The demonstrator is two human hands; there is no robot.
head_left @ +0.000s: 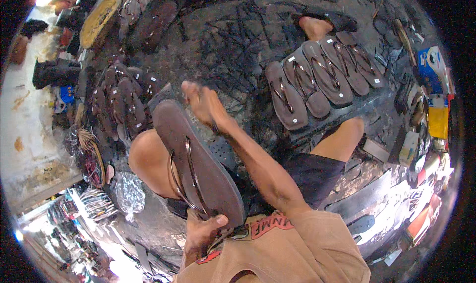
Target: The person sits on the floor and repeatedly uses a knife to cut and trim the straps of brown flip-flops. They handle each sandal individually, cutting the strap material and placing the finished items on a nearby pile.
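A brown flip-flop (213,176) with shiny dark straps lies tilted across my lap, toe end pointing up and left. My left hand (208,231) grips it by the heel, thumb pressed on the footbed. Beyond the toe end, my right hand (206,102) is stretched forward, its fingers smeared by motion, so I cannot tell whether it holds anything. A dark flat-edged piece (161,93) shows beside the sandal's toe; its kind is unclear. To the right, several similar brown flip-flops (287,102) lie in a row, some with small white stickers.
A heap of brown flip-flops (119,97) lies at the left. Dark scraps (233,45) litter the floor ahead. A clear plastic bag (130,194) sits at the lower left, and a yellow container (438,122) stands at the right edge. My bent knees flank the work.
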